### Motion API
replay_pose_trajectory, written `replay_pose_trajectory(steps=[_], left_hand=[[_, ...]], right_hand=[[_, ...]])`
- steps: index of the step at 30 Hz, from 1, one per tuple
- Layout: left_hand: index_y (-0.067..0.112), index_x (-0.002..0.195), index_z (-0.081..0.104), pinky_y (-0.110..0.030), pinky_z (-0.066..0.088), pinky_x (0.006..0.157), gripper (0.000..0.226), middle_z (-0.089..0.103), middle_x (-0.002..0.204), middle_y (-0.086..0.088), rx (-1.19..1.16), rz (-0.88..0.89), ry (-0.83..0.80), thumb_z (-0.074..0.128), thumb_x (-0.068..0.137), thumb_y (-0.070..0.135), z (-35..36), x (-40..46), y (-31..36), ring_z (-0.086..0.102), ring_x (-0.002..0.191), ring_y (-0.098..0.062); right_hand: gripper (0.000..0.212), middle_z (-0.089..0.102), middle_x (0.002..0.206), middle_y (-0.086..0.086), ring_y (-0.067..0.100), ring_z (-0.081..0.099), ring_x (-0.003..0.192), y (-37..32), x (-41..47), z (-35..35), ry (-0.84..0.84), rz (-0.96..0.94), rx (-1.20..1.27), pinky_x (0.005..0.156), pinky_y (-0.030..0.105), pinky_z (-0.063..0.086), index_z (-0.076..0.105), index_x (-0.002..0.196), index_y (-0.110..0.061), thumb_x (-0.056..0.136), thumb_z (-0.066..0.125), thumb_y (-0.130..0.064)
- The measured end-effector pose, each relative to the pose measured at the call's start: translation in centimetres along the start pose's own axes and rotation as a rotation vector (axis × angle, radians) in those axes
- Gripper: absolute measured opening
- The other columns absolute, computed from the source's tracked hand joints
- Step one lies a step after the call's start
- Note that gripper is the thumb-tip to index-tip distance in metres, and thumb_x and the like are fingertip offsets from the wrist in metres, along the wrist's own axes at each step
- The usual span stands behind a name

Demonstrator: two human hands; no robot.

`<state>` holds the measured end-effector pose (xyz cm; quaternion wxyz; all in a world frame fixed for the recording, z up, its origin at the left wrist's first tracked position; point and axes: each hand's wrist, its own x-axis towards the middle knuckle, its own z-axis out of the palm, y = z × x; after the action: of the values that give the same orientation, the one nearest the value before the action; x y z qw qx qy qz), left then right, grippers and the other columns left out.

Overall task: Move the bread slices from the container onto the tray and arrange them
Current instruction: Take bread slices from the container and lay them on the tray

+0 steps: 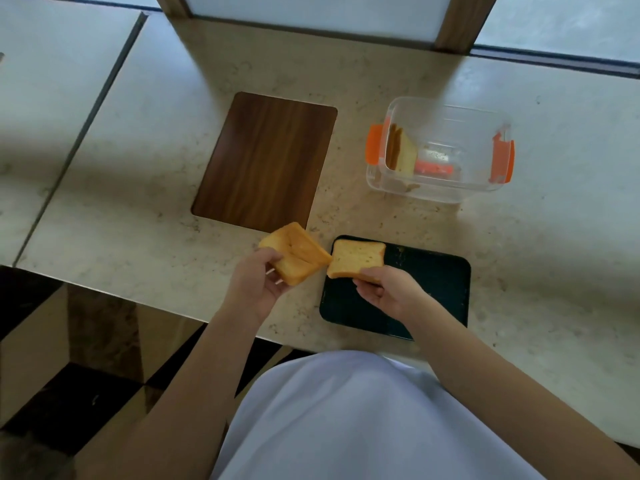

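- Head view: the left hand grips a small stack of bread slices, tilted, above the desk just left of the dark tray.
- The right hand pinches a single bread slice by its near edge over the tray's far-left corner; its corner nearly meets the stack.
- The clear container with orange clips sits behind the tray, more bread leaning upright at its left wall.
- A wooden board lies left of the container.

We see a pale speckled stone counter bearing a brown wooden board at centre, a clear container with orange clips to its right, and a dark tray at the near edge.
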<state>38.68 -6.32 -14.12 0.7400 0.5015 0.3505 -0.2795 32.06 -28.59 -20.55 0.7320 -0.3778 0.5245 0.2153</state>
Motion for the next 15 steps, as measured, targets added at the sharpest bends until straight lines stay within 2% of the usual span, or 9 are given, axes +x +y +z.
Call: replay_pose_trajectory(steps=[1,3,5,6,9,15], left_hand=[[0.008,0.128,0.051,-0.042,0.058,0.063,0.047,0.059,0.121,-0.02,0.013,0.004,-0.004,0.058,0.082,0.003,0.1,-0.1,-0.1,0.062,0.105,-0.037],[0.011,0.128,0.051,-0.042,0.058,0.064,0.046,0.058,0.122,-0.02,0.042,0.013,-0.011,0.058,0.083,0.004,0.2,0.0,-0.3,0.061,0.106,-0.037],[0.013,0.128,0.051,-0.043,0.058,0.066,0.044,0.058,0.122,-0.019,0.06,0.016,-0.015,0.056,0.085,0.004,0.2,0.0,-0.5,0.061,0.106,-0.036],[0.013,0.127,0.052,-0.044,0.059,0.068,0.043,0.058,0.122,-0.018,0.062,0.015,-0.015,0.056,0.085,0.004,0.2,0.0,-0.6,0.06,0.107,-0.037],[0.013,0.122,0.054,-0.044,0.059,0.068,0.038,0.058,0.122,-0.018,0.078,0.015,-0.013,0.057,0.085,0.003,0.2,0.1,-0.9,0.061,0.106,-0.037],[0.014,0.121,0.056,-0.039,0.058,0.064,0.039,0.063,0.119,-0.015,0.204,0.04,-0.02,0.059,0.084,0.006,0.1,0.1,-1.7,0.065,0.101,-0.034]], right_hand=[[0.045,0.069,0.106,0.012,0.022,0.074,0.086,0.1,0.2,0.0,0.04,-0.034,-0.112,0.059,0.033,0.062,0.05,0.134,-0.006,0.093,0.069,-0.013],[0.061,0.064,0.105,0.006,0.021,0.068,0.089,0.4,0.4,-0.3,0.174,-0.164,-0.528,0.069,0.037,0.063,0.044,0.141,-0.01,0.09,0.071,-0.028],[0.071,0.059,0.12,0.01,0.024,0.064,0.096,0.7,0.4,-1.1,0.297,-0.326,-0.909,0.078,0.042,0.06,0.044,0.139,-0.007,0.084,0.075,-0.039],[0.075,0.054,0.129,0.012,0.026,0.062,0.101,0.8,0.3,-1.4,0.33,-0.378,-1.016,0.08,0.042,0.058,0.043,0.138,-0.006,0.082,0.077,-0.042],[0.075,0.051,0.13,0.013,0.031,0.061,0.104,1.0,-0.1,-1.6,0.338,-0.445,-1.197,0.08,0.047,0.056,0.04,0.134,-0.006,0.08,0.08,-0.039],[0.054,0.06,0.106,0.011,0.03,0.064,0.089,0.8,-0.1,-0.6,0.312,-0.501,-1.315,0.069,0.044,0.055,0.039,0.115,-0.009,0.085,0.075,-0.036]])
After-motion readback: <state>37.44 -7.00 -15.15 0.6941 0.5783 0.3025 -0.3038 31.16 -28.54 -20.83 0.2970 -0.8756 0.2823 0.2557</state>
